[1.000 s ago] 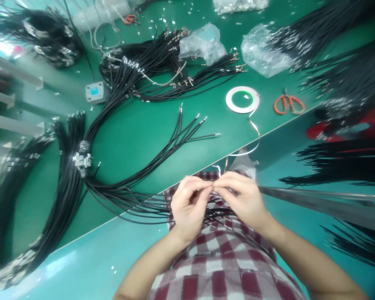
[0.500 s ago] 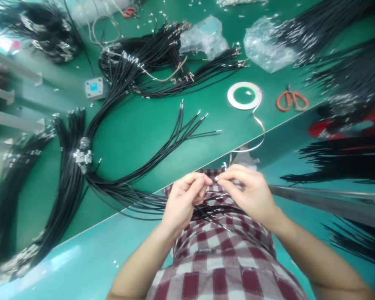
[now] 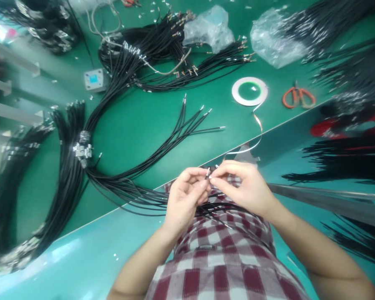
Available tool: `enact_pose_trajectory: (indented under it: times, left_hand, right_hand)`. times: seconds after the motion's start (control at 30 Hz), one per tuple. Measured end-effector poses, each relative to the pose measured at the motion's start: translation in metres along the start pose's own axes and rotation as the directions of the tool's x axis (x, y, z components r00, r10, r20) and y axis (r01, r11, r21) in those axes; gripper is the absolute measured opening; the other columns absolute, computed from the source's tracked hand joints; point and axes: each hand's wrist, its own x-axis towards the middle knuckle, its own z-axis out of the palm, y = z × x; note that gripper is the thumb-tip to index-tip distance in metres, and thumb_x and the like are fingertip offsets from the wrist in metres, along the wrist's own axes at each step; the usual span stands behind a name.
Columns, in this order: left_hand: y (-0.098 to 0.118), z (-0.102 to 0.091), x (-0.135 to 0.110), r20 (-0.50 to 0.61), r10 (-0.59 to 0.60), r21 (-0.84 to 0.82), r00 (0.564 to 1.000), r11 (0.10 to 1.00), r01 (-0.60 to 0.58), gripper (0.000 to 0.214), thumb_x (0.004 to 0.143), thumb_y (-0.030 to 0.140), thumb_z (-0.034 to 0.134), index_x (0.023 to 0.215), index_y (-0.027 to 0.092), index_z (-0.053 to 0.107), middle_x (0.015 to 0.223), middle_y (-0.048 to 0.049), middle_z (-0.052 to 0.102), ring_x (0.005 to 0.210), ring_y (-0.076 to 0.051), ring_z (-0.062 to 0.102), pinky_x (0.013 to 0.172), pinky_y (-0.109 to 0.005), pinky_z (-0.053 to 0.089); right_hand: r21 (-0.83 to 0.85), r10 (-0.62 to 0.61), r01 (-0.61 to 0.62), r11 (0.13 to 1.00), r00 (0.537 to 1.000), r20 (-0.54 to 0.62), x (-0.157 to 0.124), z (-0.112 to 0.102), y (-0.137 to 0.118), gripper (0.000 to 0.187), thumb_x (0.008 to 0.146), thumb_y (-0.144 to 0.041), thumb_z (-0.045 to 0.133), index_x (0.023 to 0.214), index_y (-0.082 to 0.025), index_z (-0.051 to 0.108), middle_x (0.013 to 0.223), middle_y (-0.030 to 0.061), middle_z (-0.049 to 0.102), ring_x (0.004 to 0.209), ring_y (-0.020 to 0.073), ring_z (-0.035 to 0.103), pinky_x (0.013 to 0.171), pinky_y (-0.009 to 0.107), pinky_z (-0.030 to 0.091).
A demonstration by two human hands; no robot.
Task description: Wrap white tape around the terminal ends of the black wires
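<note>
Left hand (image 3: 184,200): you are pinching the wire (image 3: 208,172) just under its metal tip, above your lap.
Right hand (image 3: 243,189): thumb and forefinger are pressing together on that same tip.
Tape (image 3: 258,125): it is trailing from the roll (image 3: 249,91) toward your right hand.
Grip: pinching close to the tip is likely steadying it best.

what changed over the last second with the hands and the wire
The left hand and right hand parted their fingertips briefly, then pinched together again on a black wire end, its metal tip now sticking up between them. The tape roll, scissors and wire bundles on the table stayed put.
</note>
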Motion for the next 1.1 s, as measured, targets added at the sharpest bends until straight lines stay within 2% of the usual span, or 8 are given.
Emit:
enact_pose_trajectory:
  times: [0.3,0.43,0.63,0.73,0.83,0.93,1.0,1.1]
  left_hand:
    - [-0.009,0.0,-0.003,-0.069,0.105,0.124,0.992,0.988,-0.095,0.018,0.084,0.024,0.075,0.099,0.016,0.07,0.082,-0.0044,0.068,0.056,-0.006,0.053,0.049,-0.017,0.04]
    - [-0.01,0.002,-0.003,-0.092,0.151,0.186,0.984,0.974,-0.132,0.017,0.084,0.024,0.074,0.099,0.018,0.071,0.09,-0.0062,0.072,0.067,-0.009,0.063,0.055,-0.016,0.048]
    - [-0.011,0.007,-0.005,-0.071,0.293,0.358,0.953,0.9,-0.25,0.018,0.087,0.023,0.07,0.105,0.02,0.068,0.1,-0.0068,0.072,0.084,-0.015,0.07,0.069,-0.023,0.058]
    - [-0.016,0.006,-0.007,-0.039,0.447,0.52,0.894,0.773,-0.363,0.024,0.089,0.017,0.067,0.112,0.022,0.064,0.102,-0.0053,0.07,0.087,-0.015,0.07,0.072,-0.024,0.059]
    - [-0.023,0.003,-0.008,0.087,0.614,0.699,0.784,0.523,-0.488,0.031,0.089,0.007,0.063,0.115,0.023,0.063,0.102,-0.0031,0.071,0.09,-0.014,0.07,0.079,-0.025,0.058]
    - [-0.028,0.0,-0.008,0.216,0.693,0.789,0.688,0.291,-0.541,0.04,0.087,0.001,0.062,0.12,0.024,0.064,0.102,-0.0031,0.073,0.09,-0.016,0.071,0.082,-0.028,0.058]
    - [-0.029,-0.001,-0.008,0.225,0.707,0.812,0.67,0.244,-0.53,0.043,0.086,0.001,0.063,0.122,0.025,0.065,0.102,-0.0036,0.075,0.087,-0.017,0.072,0.081,-0.03,0.058]
    - [-0.029,0.0,-0.01,0.145,0.705,0.812,0.694,0.317,-0.491,0.039,0.087,0.005,0.065,0.12,0.026,0.069,0.102,-0.0037,0.075,0.087,-0.018,0.072,0.08,-0.031,0.058]
  right_hand:
    - [0.026,0.055,-0.055,0.998,0.998,-0.007,0.001,0.0,0.0,0.012,0.088,-0.015,0.065,0.078,-0.018,0.071,0.074,0.0003,0.068,0.066,0.0123,0.06,0.062,0.025,0.047]
    - [0.035,0.079,-0.079,0.996,0.997,-0.015,0.002,0.001,-0.001,0.012,0.087,-0.016,0.065,0.077,-0.018,0.071,0.074,0.0001,0.068,0.066,0.0122,0.06,0.061,0.025,0.047]
    - [0.077,0.119,-0.113,0.991,0.99,-0.076,0.0,0.007,-0.001,0.014,0.084,-0.013,0.064,0.071,-0.017,0.066,0.068,-0.0012,0.063,0.06,0.0108,0.054,0.055,0.024,0.042]
    - [0.154,0.147,-0.133,0.979,0.985,-0.089,0.001,0.01,-0.001,0.014,0.081,-0.011,0.063,0.069,-0.017,0.063,0.066,-0.0029,0.059,0.057,0.0088,0.048,0.052,0.022,0.04]
    - [0.244,0.189,-0.165,0.956,0.979,-0.08,0.002,0.013,0.0,0.014,0.081,-0.013,0.062,0.068,-0.017,0.061,0.064,-0.0032,0.057,0.056,0.0088,0.046,0.051,0.022,0.038]
    - [0.292,0.201,-0.169,0.941,0.976,-0.085,0.001,0.015,0.001,0.013,0.082,-0.015,0.061,0.069,-0.018,0.06,0.065,-0.0021,0.058,0.059,0.0105,0.049,0.052,0.023,0.039]
    - [0.302,0.191,-0.153,0.941,0.976,-0.101,0.001,0.016,0.002,0.014,0.082,-0.015,0.062,0.069,-0.018,0.06,0.066,-0.002,0.058,0.059,0.0108,0.05,0.053,0.023,0.04]
    - [0.301,0.161,-0.12,0.946,0.98,-0.117,0.0,0.018,0.002,0.015,0.084,-0.016,0.062,0.069,-0.018,0.061,0.066,-0.002,0.057,0.06,0.0113,0.05,0.055,0.024,0.041]
